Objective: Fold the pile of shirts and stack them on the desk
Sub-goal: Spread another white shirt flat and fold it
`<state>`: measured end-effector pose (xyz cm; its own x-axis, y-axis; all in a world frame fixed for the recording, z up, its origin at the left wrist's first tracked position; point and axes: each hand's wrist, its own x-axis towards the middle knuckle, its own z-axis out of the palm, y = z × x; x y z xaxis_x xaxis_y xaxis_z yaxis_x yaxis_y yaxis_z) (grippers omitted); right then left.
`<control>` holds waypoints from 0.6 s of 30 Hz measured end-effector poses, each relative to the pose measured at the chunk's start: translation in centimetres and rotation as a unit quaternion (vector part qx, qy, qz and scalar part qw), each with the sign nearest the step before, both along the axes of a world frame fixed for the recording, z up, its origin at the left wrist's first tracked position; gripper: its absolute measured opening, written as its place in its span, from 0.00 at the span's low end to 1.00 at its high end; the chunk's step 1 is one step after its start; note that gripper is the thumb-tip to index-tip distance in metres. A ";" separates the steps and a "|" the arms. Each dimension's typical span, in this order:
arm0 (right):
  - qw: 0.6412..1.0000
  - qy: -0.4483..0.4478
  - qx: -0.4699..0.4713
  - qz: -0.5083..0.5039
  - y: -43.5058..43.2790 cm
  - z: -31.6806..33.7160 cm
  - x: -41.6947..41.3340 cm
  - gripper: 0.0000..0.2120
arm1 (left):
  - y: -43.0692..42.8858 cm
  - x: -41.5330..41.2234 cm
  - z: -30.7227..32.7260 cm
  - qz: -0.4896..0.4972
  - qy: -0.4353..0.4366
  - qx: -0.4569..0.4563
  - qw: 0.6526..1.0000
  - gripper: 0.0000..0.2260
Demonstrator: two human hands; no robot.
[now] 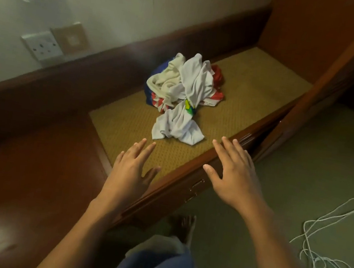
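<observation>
A: Where are the clothes?

B: The pile of shirts (185,87) lies crumpled on the desk (259,82), on its tan woven top, about midway along it. None is folded.

A: What is in the pile?

B: A white shirt (178,128) trails out at the front, twisted, with a bit of yellow and green print at the twist. Behind it are a cream piece, something striped red and white, and blue cloth underneath.

A: And the hands?

B: The left hand (131,170) is over the woven top near the front edge, fingers straight and spread, holding nothing. The right hand (234,172) is above the desk's wooden front edge, also spread flat and empty. Both are short of the pile, not touching it. Whether either palm rests on the desk I cannot tell.

A: Anything else around?

B: A wall socket (43,46) is on the wall to the left. A metal drawer handle (196,187) sits under the front edge between the hands. A bare foot (182,226) stands on the green carpet (280,172), and a loose white cord (330,225) lies tangled there to the right.
</observation>
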<state>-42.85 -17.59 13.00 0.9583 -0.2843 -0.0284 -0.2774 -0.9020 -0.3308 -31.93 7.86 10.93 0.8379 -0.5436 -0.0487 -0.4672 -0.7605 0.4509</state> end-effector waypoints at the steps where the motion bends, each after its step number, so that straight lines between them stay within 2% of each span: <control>1: 1.000 0.003 0.000 0.004 -1.2 -0.2 1.3 0.33 | -1.2 1.4 -0.3 0.005 0.004 -0.002 1.000 0.30; 10: 0.997 0.061 0.007 0.045 -10.5 -2.5 11.6 0.33 | -10.2 12.2 -3.0 0.054 0.082 -0.021 0.995 0.28; 15: 0.991 0.093 0.022 0.089 -13.5 -4.2 17.3 0.32 | -12.0 16.5 -5.2 0.073 0.109 -0.011 0.991 0.22; 18: 0.984 0.111 0.019 0.139 -14.5 -6.0 21.8 0.31 | -12.6 18.7 -7.4 0.116 0.124 0.010 0.985 0.22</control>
